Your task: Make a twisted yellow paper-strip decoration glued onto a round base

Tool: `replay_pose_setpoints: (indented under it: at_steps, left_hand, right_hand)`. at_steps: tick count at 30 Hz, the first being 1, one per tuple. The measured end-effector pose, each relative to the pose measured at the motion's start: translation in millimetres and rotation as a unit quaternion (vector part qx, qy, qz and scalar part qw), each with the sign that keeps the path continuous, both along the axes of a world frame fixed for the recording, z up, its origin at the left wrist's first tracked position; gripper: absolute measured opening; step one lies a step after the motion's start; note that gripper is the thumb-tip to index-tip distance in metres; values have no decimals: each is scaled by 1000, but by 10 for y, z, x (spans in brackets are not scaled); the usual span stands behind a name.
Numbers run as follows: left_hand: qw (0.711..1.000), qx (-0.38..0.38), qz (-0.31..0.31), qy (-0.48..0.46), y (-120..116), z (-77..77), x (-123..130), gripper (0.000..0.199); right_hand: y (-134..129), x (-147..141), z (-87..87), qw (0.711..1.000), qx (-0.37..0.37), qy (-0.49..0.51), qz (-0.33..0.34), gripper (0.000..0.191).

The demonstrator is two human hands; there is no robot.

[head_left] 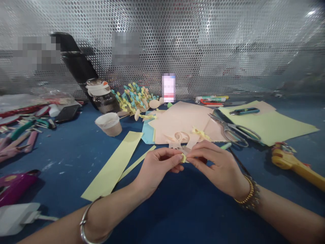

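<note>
A small piece of yellow paper (183,157) is pinched between the fingertips of my left hand (164,162) and my right hand (215,162). Both hands are closed and meet over the blue table, and the fingers cover part of the paper. Just beyond them lie curled peach paper strips (181,136) and a crumpled yellow paper scrap (201,133). These rest on a stack of peach paper sheets (177,118). Left of my left hand are a narrow yellow paper strip (137,163) and a wide yellow paper strip (114,166).
Scissors (232,130) and a utility knife (244,111) lie right of the peach sheets. A yellow-handled tool (291,162) is at far right. Behind stand a paper cup (109,124), a dark jar (103,96), paper flowers (134,98) and a lit phone (169,88). Pliers (22,130) lie left.
</note>
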State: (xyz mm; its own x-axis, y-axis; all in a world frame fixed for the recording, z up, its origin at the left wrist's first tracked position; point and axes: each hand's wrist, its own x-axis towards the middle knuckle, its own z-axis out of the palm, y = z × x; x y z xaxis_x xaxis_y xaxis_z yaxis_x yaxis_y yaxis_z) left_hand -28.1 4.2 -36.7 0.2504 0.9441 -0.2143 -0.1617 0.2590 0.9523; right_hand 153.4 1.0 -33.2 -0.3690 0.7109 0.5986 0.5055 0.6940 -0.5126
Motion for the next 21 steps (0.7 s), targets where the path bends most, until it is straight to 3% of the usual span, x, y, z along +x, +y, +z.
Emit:
replay_pose_setpoints:
  at_steps: [9,15,21]
  left_hand:
    - [1000,-4,-11,0,-1,17,0,15]
    - [999,2,-17,-37,-6,3,0,20]
    - [999,23,-13,-43,-5,-36,-9,13]
  right_hand:
    - [-10,5,-15,999,-15,-32,-4,9]
    - [-25,-12,-11,1000,-10,-17,-16,7]
    - [-7,-7,-23,1000,11,5,-18,9]
